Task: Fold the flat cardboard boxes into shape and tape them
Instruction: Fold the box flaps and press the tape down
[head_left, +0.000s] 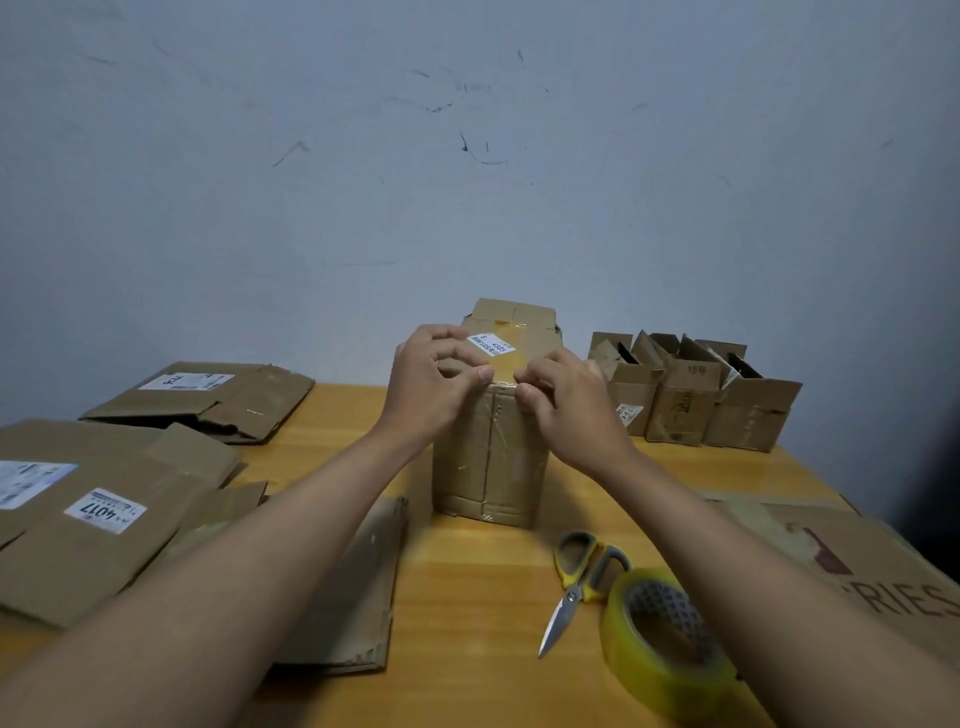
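A folded cardboard box (491, 457) stands upright at the middle of the wooden table (467, 571), with clear tape over its top and down its near face. My left hand (434, 382) lies on the box's top near edge, fingers bent and pressing there. My right hand (566, 400) presses the same edge from the right, its fingertips meeting the left hand's over the tape seam. A roll of yellowish clear tape (660, 639) lies near my right forearm. Yellow-handled scissors (579, 582) rest beside it.
Flat cardboard boxes lie at the left (104, 525), back left (208, 402) and under my left forearm (358, 587). Three folded open-topped boxes (691, 395) stand in a row at the back right. A large printed cardboard sheet (857, 561) covers the right edge.
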